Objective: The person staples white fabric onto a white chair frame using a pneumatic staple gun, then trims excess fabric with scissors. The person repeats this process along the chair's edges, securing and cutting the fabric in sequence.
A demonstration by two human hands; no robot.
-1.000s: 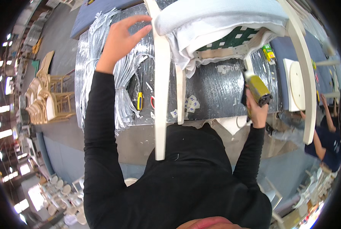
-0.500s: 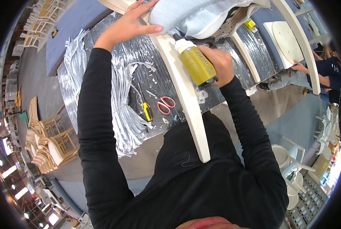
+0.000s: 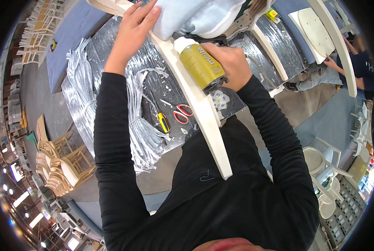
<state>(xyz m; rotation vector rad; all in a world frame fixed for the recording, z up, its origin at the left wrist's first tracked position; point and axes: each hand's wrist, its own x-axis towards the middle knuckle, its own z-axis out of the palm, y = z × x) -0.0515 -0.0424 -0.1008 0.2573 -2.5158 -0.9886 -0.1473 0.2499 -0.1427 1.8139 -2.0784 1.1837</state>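
Observation:
My right hand is wrapped round the handle of an olive-yellow staple gun with a white cap. Its black nose points at the edge of a light-blue fabric seat cover. My left hand, fingers stretched out, lies on the cream chair frame beside the fabric. One long leg of this frame runs down toward my lap. The frame lies over a table covered in dark shiny film. Where the staple gun's tip meets the seat is partly hidden.
Bundles of grey strips, a yellow-and-black screwdriver and red-handled scissors lie on the table, left of the leg. Small white packets sit to its right. Another person holds a round cream seat panel at far right.
Both hands, the staple gun and the upper part of the chair have shifted left in view. My left hand's fingers have drawn closer together and lie more upright along the frame.

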